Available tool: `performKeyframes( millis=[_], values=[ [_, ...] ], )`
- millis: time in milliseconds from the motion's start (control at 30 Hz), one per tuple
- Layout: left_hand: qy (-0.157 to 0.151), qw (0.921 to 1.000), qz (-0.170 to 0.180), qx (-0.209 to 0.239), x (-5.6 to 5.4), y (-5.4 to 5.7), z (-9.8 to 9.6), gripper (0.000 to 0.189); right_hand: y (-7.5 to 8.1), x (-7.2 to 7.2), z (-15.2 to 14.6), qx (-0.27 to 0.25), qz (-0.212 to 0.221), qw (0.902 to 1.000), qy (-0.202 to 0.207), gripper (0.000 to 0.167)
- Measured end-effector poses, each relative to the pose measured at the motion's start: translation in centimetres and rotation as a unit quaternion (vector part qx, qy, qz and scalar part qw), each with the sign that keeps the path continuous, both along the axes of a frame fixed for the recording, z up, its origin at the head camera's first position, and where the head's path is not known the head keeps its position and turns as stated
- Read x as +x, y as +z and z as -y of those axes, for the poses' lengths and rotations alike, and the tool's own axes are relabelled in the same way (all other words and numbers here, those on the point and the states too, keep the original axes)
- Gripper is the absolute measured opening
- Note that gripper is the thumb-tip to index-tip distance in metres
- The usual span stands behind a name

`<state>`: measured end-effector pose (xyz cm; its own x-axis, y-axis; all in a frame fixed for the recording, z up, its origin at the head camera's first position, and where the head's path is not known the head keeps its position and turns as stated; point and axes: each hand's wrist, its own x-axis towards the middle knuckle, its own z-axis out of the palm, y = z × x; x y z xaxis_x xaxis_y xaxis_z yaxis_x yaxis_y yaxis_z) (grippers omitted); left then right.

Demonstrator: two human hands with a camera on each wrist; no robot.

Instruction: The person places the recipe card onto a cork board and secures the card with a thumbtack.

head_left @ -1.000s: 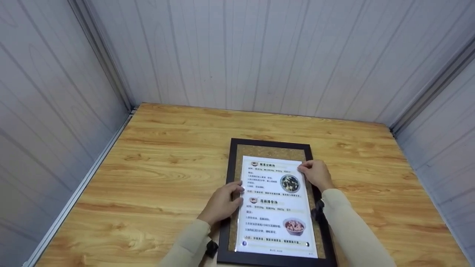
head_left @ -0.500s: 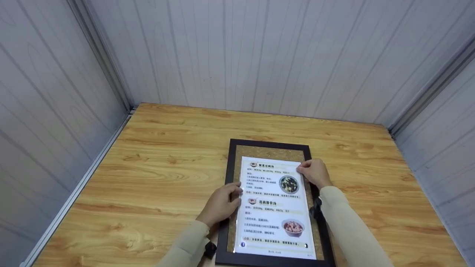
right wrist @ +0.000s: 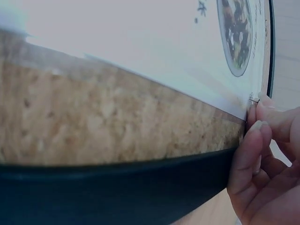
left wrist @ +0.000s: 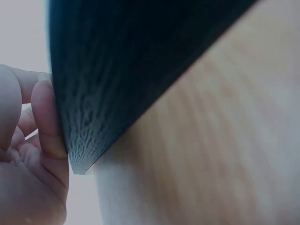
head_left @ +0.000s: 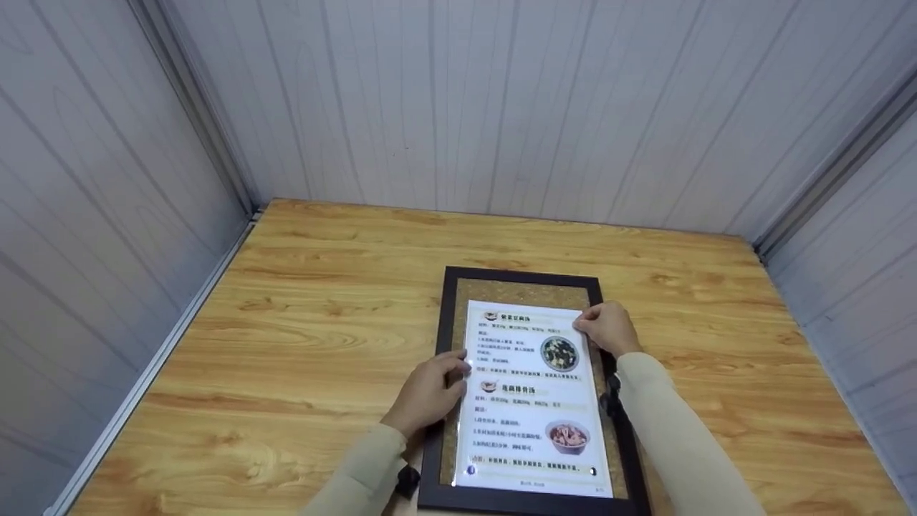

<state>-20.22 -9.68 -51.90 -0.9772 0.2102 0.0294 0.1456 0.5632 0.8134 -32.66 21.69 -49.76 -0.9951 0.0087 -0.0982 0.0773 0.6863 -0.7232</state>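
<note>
A glossy recipe sheet (head_left: 512, 412) with two bowl pictures lies on the cork board (head_left: 526, 292), inside its dark wooden frame (head_left: 448, 315). My left hand (head_left: 426, 393) rests across the frame's left side, loosely bent fingertips at the sheet's left edge. At the sheet's upper right corner, my right hand (head_left: 611, 332) pinches a small pushpin between thumb and fingers. Only the pin's thin shaft (right wrist: 253, 100) shows in the right wrist view; its head is hidden by the fingers. A blue pushpin (head_left: 471, 471) and a dark pushpin (head_left: 593, 471) sit in the sheet's lower corners.
The framed board lies on a wood-grain table (head_left: 301, 344) near its front edge. Pale panelled walls (head_left: 458, 107) enclose the table at the back and both sides. A black strap device (head_left: 407, 481) sits on the left wrist.
Both hands keep nearly the same places on the sheet. The right hand shifts only slightly at the upper right corner, and the view moves a little.
</note>
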Motion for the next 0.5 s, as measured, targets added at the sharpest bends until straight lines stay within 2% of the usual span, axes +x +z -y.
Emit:
performKeyframes(
  millis=[167, 500],
  values=[
    [0.011, 0.9999, 0.0, 0.0, 0.11, 0.08, 0.1, 0.019, 0.13, -0.13, 0.43, -0.009, 0.014, 0.9999, 0.0, 0.01],
    [-0.004, 0.9998, -0.02, 0.005, -0.09, -0.35, -0.44, 0.019, 0.24, 0.34, 0.13, 0.023, 0.011, 0.9996, -0.013, 0.011]
  ],
)
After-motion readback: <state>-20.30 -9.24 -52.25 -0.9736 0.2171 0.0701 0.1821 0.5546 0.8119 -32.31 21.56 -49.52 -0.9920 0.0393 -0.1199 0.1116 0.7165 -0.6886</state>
